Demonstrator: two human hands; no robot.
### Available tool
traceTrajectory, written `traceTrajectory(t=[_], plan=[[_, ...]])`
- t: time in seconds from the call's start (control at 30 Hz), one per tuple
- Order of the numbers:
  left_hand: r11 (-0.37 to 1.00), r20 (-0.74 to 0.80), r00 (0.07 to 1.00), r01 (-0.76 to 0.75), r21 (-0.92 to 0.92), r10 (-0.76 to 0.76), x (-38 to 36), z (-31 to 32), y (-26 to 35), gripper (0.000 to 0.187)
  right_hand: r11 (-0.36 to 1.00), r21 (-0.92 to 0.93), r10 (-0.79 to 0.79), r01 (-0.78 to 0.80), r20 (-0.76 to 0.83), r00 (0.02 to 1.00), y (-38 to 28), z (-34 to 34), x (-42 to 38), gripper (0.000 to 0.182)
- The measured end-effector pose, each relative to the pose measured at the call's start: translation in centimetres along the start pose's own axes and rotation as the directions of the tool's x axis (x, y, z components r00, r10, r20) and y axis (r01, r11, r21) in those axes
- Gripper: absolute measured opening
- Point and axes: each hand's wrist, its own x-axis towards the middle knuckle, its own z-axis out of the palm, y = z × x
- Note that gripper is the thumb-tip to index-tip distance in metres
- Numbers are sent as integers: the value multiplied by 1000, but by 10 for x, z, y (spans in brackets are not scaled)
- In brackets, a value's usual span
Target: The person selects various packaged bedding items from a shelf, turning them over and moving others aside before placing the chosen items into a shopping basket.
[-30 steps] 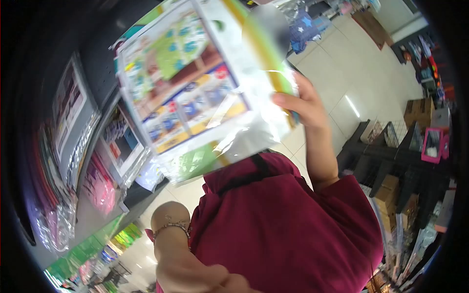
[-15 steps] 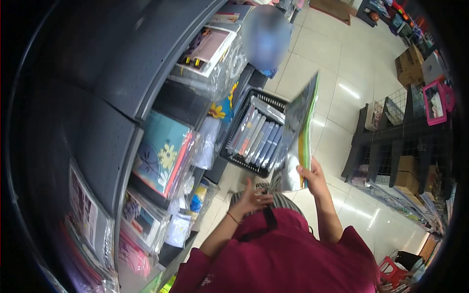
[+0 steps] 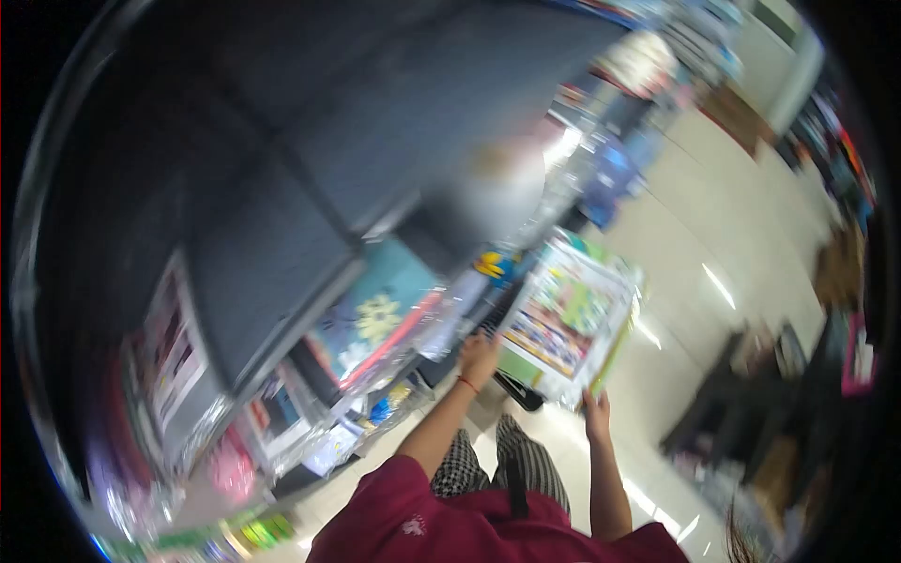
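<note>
A flat, plastic-wrapped packet (image 3: 563, 314) with a colourful printed picture and green edges lies face up in front of me. My right hand (image 3: 597, 411) is closed on its near right corner. At its lower left edge, my left hand (image 3: 480, 358) grips the side, the fingers partly smeared by motion. Beneath the packet the dark basket (image 3: 521, 390) is mostly covered, only its near edge showing. The basket's contents are hidden.
Along the left runs a dark shelf unit (image 3: 272, 244) with plastic-wrapped packs, among them a teal one with flowers (image 3: 375, 300). A blurred patch (image 3: 493, 192) covers part of the shelf. Dark racks (image 3: 751, 394) stand across the tiled floor (image 3: 690, 235) on the right.
The packet has gone from upright, edge towards me, to lying flat with its picture visible above the basket. My left hand has moved from free to its left edge. The view has swung.
</note>
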Motion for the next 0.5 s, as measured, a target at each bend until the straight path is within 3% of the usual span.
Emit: traceTrajectory(t=[0.03,0.07,0.1,0.13,0.17,0.2,0.23,0.27,0.3,0.33,0.37,0.4,0.43,0.47,0.5], plan=[[998,-157,985,-66,24,69,6,16,-13,54,996,-16,86,-86,6,996,37,0,18,37],[988,-255,955,-155,10,153,4,21,-23,52,999,-27,-16,17,33,999,105,-9,53,41],[971,-313,928,-233,-59,204,-5,16,-30,46,994,15,104,-106,74,992,138,-17,76,24],[945,-360,893,-317,-76,271,-19,15,-42,41,980,-91,186,-178,89,978,148,-17,89,13],[940,-329,905,-320,-114,268,-39,7,-51,36,971,88,215,-222,78,973,185,-21,118,19],[950,-341,899,-308,-43,276,-55,17,-74,33,973,101,198,-207,91,976,181,-18,124,16],[952,-293,921,-293,-89,256,-71,27,-103,31,961,42,272,-272,12,962,177,-16,133,14],[966,-143,967,-229,-118,212,-85,41,-138,29,943,4,330,-332,106,938,195,-31,157,9],[975,-82,986,-156,-156,145,-103,55,-175,27,949,-92,306,-301,44,951,208,-36,174,14],[976,-10,996,-93,-197,93,-127,63,-205,26,961,-132,264,-243,170,950,223,-54,190,26],[961,90,995,-12,-275,38,-161,56,-225,26,970,-116,231,-211,198,953,199,-49,174,34],[987,226,962,158,-6,-153,-183,87,-265,27,951,-164,290,-264,163,943,206,-57,187,35],[963,354,935,-89,255,-7,-201,154,-346,29,926,-212,340,-312,115,933,214,-63,197,36],[907,276,867,419,43,-414,-251,123,-330,30,924,-251,330,-289,140,933,207,-56,200,34],[840,379,774,542,20,-508,-279,122,-338,27,919,-289,322,-270,151,935,196,-60,198,34]])
